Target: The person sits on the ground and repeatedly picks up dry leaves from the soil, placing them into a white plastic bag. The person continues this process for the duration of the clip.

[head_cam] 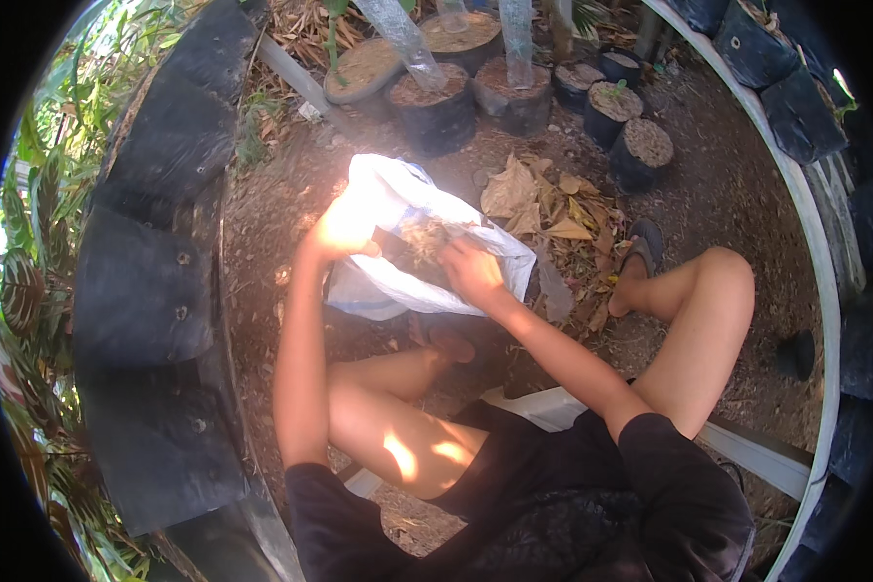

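A white woven sack [444,291] stands on the soil in front of me with its mouth spread wide. My left hand [345,231], washed out by sunlight, grips the sack's rim at the left, the thumb on the inner side. Inside the sack lies dry, light-brown fibrous material [425,241]. My right hand [471,269] reaches into the mouth at the right, its fingers bent at the edge of this material; whether they hold some of it cannot be told. The sack's lower contents are hidden.
Beyond the sack stand several black grow bags of soil [433,109]. Dry leaves [527,200] lie to its right, near my sandalled foot [636,265]. Large black planting bags [142,284] line the left side; a pale curved rail [818,240] runs along the right.
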`<action>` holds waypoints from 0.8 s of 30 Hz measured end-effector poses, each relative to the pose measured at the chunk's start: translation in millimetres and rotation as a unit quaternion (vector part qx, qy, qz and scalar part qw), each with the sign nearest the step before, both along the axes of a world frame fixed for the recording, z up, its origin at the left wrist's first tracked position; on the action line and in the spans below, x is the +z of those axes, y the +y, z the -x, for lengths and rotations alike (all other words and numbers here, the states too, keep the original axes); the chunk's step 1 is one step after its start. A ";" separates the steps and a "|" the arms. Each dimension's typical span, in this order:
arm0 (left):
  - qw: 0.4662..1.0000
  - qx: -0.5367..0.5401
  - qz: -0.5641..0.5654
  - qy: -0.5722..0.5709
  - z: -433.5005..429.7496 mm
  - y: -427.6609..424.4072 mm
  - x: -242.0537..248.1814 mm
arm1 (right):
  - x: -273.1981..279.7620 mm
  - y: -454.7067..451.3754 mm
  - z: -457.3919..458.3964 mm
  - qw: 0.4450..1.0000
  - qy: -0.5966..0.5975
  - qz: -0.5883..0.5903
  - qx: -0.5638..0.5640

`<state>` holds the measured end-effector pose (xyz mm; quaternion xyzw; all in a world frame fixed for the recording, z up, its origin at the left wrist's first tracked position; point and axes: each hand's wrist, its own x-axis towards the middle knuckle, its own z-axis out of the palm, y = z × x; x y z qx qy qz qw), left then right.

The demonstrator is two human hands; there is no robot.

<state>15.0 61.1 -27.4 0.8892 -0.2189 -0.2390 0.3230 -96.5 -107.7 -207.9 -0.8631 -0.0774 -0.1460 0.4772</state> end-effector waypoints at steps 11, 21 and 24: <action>0.975 0.022 0.132 -0.179 -6.7 27.2 -15.1 | 2.3 -76.0 -24.6 0.961 0.267 0.031 0.070; 0.939 0.258 0.005 -0.229 -39.8 32.8 -22.7 | -118.2 -101.6 20.7 0.796 0.568 -0.208 -0.034; 0.885 0.237 0.013 -0.399 -24.6 14.4 3.0 | -88.6 -48.4 3.8 0.974 0.178 -0.142 -0.001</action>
